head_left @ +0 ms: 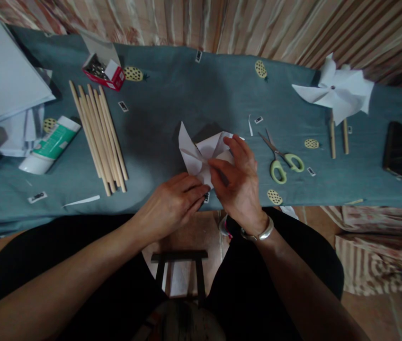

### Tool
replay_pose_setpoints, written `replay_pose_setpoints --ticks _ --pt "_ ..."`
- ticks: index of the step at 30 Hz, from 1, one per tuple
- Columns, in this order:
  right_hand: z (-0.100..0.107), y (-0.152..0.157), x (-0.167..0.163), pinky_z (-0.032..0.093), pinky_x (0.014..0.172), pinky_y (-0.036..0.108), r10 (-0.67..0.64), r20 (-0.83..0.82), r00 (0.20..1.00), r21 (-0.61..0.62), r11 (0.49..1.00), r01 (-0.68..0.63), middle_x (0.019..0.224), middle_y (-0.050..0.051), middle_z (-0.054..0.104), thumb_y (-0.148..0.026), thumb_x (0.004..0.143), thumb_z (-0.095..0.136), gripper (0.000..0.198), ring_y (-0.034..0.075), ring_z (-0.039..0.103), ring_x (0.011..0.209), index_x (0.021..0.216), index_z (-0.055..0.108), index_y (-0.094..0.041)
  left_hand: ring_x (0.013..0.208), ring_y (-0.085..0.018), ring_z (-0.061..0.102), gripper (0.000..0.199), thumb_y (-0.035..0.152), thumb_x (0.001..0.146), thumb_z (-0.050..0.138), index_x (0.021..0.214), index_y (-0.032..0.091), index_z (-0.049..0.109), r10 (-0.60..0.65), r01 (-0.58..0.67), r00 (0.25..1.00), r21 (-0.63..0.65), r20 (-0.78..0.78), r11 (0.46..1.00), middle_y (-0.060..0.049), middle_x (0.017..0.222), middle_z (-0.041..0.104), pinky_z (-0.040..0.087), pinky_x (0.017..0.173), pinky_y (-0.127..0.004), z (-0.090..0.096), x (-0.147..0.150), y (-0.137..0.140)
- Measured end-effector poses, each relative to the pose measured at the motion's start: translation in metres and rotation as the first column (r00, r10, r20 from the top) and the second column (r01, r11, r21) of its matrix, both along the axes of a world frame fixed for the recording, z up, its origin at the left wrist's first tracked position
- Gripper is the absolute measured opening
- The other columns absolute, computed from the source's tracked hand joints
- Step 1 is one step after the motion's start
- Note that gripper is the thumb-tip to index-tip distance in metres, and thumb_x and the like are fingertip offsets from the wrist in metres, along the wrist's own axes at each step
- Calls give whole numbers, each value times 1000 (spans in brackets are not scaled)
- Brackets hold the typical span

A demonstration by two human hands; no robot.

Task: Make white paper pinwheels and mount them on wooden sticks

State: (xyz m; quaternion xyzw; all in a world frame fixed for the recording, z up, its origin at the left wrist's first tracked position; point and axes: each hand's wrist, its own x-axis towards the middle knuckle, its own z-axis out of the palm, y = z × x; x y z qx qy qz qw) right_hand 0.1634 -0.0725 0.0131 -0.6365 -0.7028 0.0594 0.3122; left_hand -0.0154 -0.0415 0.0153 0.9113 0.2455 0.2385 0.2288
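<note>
A white paper pinwheel [191, 154] with folded-in blades lies near the table's front edge, between my hands. My left hand [175, 201] has its fingers closed on the paper's lower edge. From the right, my right hand [238, 182] holds the paper, thumb and index finger pinched toward the centre and the other fingers over the right side. Part of the paper is hidden under the right fingers. Scissors [281, 161] with pale green handles lie partly open to the right of my right hand, beside a thin paper strip [250, 125].
Several wooden sticks [97, 137] lie left, near a red box of metal pins [104, 73], a green-white tube [51, 144] and stacked white paper [5, 71]. Finished pinwheels [346, 94] on sticks and a dark phone [398, 149] are at right. A curtain [201, 23] hangs behind.
</note>
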Motion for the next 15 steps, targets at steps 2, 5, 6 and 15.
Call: replay_pose_setpoints --ticks 2,5,6,15 --pt "0 0 0 36 115 58 3 -5 1000 -10 1000 -3 146 5 49 -18 93 52 21 31 36 143 104 68 -27 82 -17 65 18 17 96 53 102 12 69 -1 1 1000 10 5 1000 -8 90 69 56 70 -28 0 0 0" --pt "-1 0 0 35 115 59 7 -3 1000 -13 1000 -7 146 5 48 -18 94 50 24 31 36 143 106 67 -28 82 -17 65 18 16 96 52 102 11 69 -3 3 1000 6 1 1000 -8 91 69 56 70 -28 0 0 0" --pt "-2 0 0 36 114 60 11 5 1000 -9 1000 -11 146 5 49 -18 94 50 24 31 36 143 107 67 -28 83 -17 65 19 17 96 52 102 11 69 -3 3 1000 2 -4 1000 -8 91 69 56 71 -29 1 0 0" --pt "-4 -1 -2 42 109 57 2 162 987 15 1000 -5 144 7 50 -18 94 49 22 31 37 143 100 68 -26 82 -17 65 20 18 97 50 103 13 69 -7 7 1000 -2 -9 1000 -8 91 69 56 71 -29 -1 0 1"
